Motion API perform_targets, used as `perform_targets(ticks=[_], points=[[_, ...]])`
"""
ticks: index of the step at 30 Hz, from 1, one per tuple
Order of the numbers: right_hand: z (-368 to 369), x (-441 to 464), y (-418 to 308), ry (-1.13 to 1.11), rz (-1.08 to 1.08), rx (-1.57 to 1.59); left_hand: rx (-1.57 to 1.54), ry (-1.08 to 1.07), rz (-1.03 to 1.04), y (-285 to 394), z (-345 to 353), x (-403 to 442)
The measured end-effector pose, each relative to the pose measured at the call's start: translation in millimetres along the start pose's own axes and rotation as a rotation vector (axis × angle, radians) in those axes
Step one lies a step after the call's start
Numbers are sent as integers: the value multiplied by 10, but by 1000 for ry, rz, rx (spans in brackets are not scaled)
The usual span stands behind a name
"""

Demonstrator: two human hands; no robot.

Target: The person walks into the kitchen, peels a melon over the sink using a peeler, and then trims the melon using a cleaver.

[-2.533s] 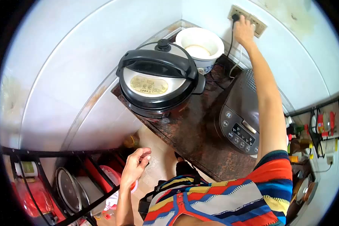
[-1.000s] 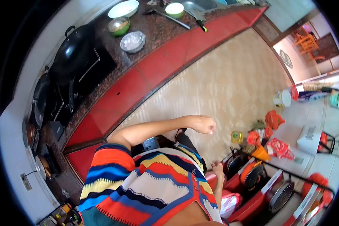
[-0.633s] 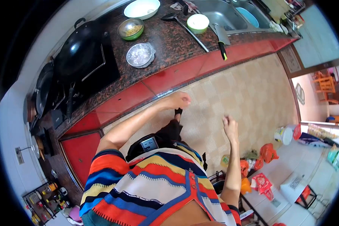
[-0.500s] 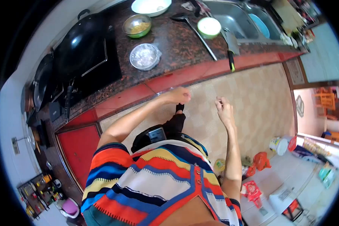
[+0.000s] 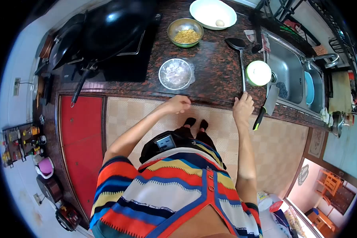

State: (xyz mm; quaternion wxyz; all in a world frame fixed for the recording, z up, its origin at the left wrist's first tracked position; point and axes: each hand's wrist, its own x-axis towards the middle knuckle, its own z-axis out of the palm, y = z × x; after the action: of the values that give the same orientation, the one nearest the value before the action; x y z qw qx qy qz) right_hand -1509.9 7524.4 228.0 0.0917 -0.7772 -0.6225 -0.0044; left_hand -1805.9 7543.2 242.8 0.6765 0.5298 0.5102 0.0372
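Observation:
My left hand [image 5: 176, 104] is curled shut at the front edge of the counter, with nothing visible in it. Just beyond it stands a clear bowl with white powder [image 5: 175, 73]. My right hand [image 5: 243, 108] also has its fingers curled in, at the counter edge by the handle end of a long cooking spatula [image 5: 242, 63] with a black head. Whether the fingers touch that handle I cannot tell. To the right of this hand, a kitchen knife [image 5: 271, 101] lies with its black and green handle over the edge. A round green container with a pale top [image 5: 258, 73] stands between spatula and knife.
Farther back are a metal bowl with yellow bits [image 5: 185, 33] and a white bowl [image 5: 204, 14] holding an egg [image 5: 219, 23]. A black wok [image 5: 107, 31] sits on the stove at left. At right is a sink [image 5: 285, 59] with a blue basin [image 5: 309, 88].
My view has turned and come closer to the counter. Both hands are now at its front edge, my right one beside the spatula handle. Both feet show now.

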Motion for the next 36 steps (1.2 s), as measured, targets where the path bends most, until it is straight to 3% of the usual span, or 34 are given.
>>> perform_targets(ticks=[1,4,7,13,17,19,20,23,25,28,31,33,36], points=[[-4,46,-7,-48,23,-18,-49,31,-69,5,-18,-31],[242,123,151,1,-38,-91,-237,83,-12,-227,-30,19],[319,200,240,-61,-109,-43,-204,188,-96,-91,32,-21],[-122,238,156,-305,118,398,-265,233,-86,-59,213,79],[-205,-63,342,-148,-29,507,-292,299,-228,22,314,-21],[-281,-171,418,-197,-21,842,-320,313,-231,7,270,-69],[-343,-231,442,-303,103,1049,-530,393,-191,14,244,-93],[-529,-294,306,-397,153,1162,-1017,599,-29,28,112,-72],[-401,-341,215,-391,107,1175,-1246,597,41,-143,-71,103],[-418,-385,-82,-416,76,1230,-1231,501,98,-145,-169,164],[-486,-419,-442,-462,76,1257,-1309,545,110,-72,-207,157],[-566,-421,-662,-660,132,1409,-1311,505,137,-122,-289,152],[-461,-376,-991,-640,58,1419,-1294,459,156,-154,-488,164]])
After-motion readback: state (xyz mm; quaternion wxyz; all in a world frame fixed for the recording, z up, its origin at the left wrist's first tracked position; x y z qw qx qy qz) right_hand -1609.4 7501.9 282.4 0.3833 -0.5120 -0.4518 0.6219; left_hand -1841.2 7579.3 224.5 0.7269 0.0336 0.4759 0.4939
